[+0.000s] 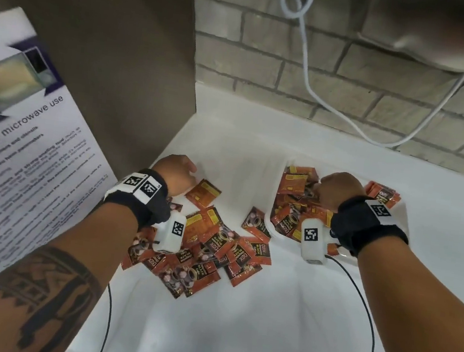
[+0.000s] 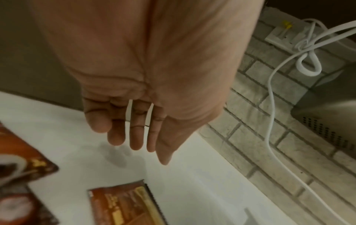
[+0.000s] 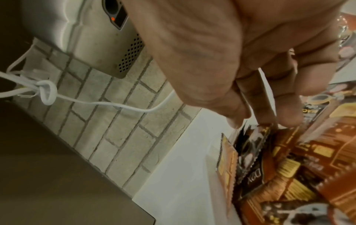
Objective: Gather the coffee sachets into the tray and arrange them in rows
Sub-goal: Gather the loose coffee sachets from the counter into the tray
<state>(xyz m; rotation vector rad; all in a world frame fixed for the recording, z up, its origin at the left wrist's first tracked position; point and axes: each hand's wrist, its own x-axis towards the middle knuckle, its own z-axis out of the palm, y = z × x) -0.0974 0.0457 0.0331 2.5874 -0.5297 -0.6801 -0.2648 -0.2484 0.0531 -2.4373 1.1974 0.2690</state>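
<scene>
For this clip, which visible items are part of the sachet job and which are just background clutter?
Part of the job:
- loose coffee sachets on the counter
- white tray, sachets already inside
- right hand, pinching sachets over the tray
- left hand, empty

Just lying about:
- white cable
- microwave-use notice
- steel appliance

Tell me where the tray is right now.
In the head view the tray sits on the white counter at right, under the right hand, beside the loose sachet pile.
</scene>
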